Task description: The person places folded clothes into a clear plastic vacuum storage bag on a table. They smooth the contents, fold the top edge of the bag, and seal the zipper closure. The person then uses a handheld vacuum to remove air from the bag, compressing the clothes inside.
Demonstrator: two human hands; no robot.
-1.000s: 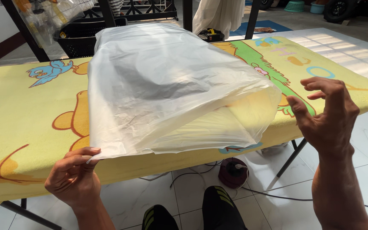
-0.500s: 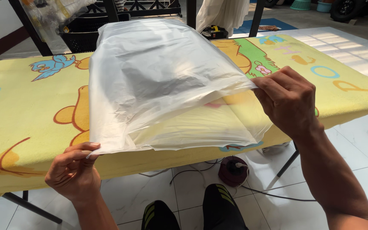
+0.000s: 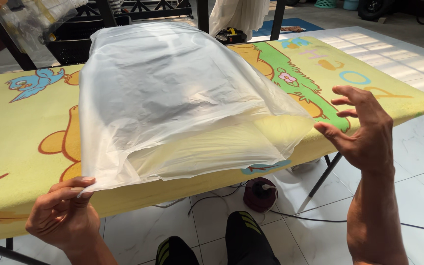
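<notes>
Head view: our left hand [image 3: 62, 216] pinches plastic bag [image 3: 172, 98] corner, right hand [image 3: 364, 130] spread open beside its edge; keep w/ even tension.

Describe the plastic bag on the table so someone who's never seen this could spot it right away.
Find the long table with the yellow cartoon-print cover. Across its middle lies a large clear plastic bag, its near corner pinched by the left hand. It is the only see-through, wrinkled sheet on the cover.

Likely home laundry area: padded ironing table [image 3: 20, 147] (cartoon cover), tiled floor [image 3: 418, 162].
</notes>
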